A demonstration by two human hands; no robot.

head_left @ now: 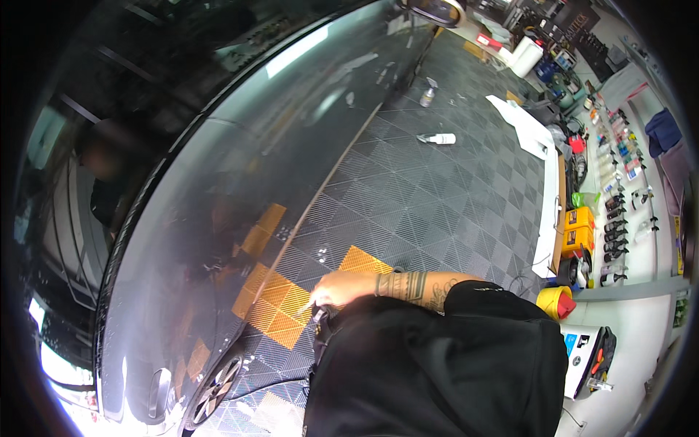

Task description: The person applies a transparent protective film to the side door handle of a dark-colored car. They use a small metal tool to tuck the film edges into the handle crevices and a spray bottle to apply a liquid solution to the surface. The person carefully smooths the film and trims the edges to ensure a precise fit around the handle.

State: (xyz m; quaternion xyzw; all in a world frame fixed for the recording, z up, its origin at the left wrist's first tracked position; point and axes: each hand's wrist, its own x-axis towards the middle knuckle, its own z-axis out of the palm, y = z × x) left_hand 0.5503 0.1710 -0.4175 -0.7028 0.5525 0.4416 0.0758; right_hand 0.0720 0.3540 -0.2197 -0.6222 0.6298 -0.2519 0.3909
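Beside the hand (341, 288), the car (240, 189) is glossy black, mirroring orange patches. Under the hand, orange tiles (280, 306) break a dark grey ribbed floor (451, 197). The forearm (419, 285) behind the hand bears dark banded tattoos, and the sleeve (466, 342) below it is black. Well beyond the hand lies a white bottle (439, 138). Far right of the hand stand orange boxes (579, 227) and a yellow-and-red bucket (555, 302).
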